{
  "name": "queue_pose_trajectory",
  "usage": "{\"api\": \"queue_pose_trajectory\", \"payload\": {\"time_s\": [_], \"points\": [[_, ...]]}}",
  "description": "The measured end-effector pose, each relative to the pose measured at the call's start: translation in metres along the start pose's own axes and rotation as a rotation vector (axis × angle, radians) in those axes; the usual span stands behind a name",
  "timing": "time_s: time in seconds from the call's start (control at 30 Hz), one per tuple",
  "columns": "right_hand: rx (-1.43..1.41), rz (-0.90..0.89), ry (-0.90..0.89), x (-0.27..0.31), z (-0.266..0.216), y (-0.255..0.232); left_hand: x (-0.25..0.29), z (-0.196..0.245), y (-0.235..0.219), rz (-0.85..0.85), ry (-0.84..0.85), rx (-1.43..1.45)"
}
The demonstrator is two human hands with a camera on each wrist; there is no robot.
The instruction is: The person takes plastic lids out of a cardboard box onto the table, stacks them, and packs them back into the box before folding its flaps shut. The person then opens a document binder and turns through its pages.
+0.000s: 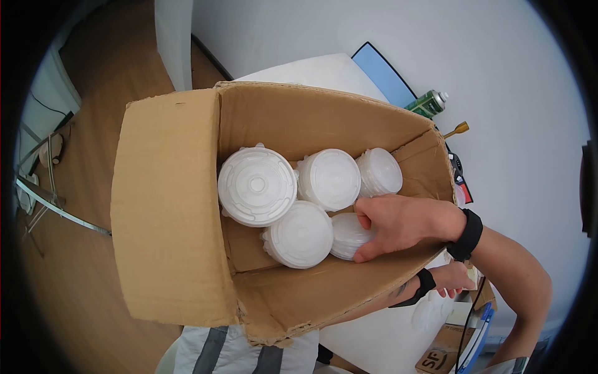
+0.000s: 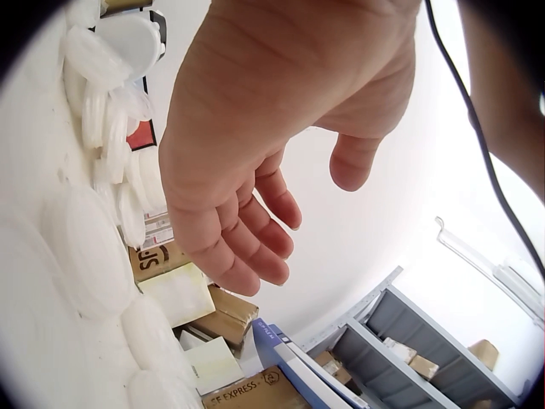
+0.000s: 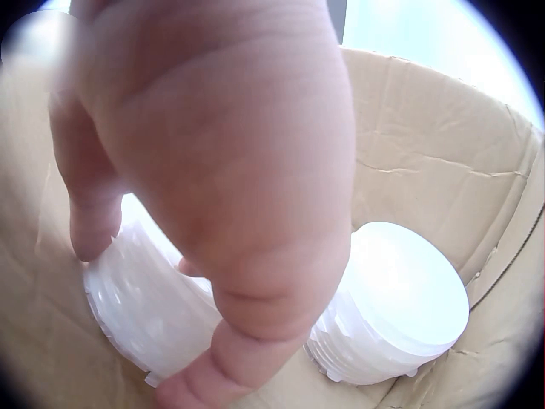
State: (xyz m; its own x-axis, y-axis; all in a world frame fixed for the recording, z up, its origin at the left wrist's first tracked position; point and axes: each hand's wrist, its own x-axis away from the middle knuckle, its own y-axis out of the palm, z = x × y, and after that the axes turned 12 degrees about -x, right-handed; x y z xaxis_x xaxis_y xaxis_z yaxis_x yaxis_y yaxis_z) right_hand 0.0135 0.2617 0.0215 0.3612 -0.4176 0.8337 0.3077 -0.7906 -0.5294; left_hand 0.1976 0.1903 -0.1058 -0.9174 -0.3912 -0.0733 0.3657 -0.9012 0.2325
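Inside an open cardboard box [image 1: 168, 206] lie several stacks of round white plastic lids. My right hand [image 1: 405, 223] reaches in over the box's right-hand side and grips the small stack of lids [image 1: 349, 235] nearest it, thumb and fingers spread around its sides. In the right wrist view that stack [image 3: 153, 298] is partly covered by the hand. Another small stack [image 1: 381, 172] sits just beyond. My left hand [image 2: 281, 153] hangs with loosely bent fingers and holds nothing; the head view places it outside the box, past the lower right wall.
Larger lid stacks [image 1: 257, 186] fill the box's left part. On the white table [image 1: 367, 343] around it are more white lids [image 2: 85, 256], a green spray can [image 1: 427, 104], small cartons [image 1: 439, 346] and a blue folder [image 2: 294, 358]. Grey shelving [image 2: 409, 341] stands farther off.
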Motion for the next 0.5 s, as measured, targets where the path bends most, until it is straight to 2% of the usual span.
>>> {"api": "queue_pose_trajectory", "payload": {"time_s": [0.07,0.13,0.43,0.5], "points": [[0.000,-0.055,0.033,-0.004,-0.005,-0.004,0.003,0.001,-0.004,0.008,0.009,-0.006],[-0.017,-0.147,0.139,-0.007,-0.007,-0.006,0.005,0.001,-0.006,0.010,0.013,-0.012],[-0.219,-0.124,0.128,-0.016,-0.004,0.000,0.009,0.008,-0.014,0.017,0.044,-0.039],[-0.133,-0.093,0.128,-0.013,0.003,-0.003,0.010,0.012,-0.016,0.017,0.051,-0.044]]}}
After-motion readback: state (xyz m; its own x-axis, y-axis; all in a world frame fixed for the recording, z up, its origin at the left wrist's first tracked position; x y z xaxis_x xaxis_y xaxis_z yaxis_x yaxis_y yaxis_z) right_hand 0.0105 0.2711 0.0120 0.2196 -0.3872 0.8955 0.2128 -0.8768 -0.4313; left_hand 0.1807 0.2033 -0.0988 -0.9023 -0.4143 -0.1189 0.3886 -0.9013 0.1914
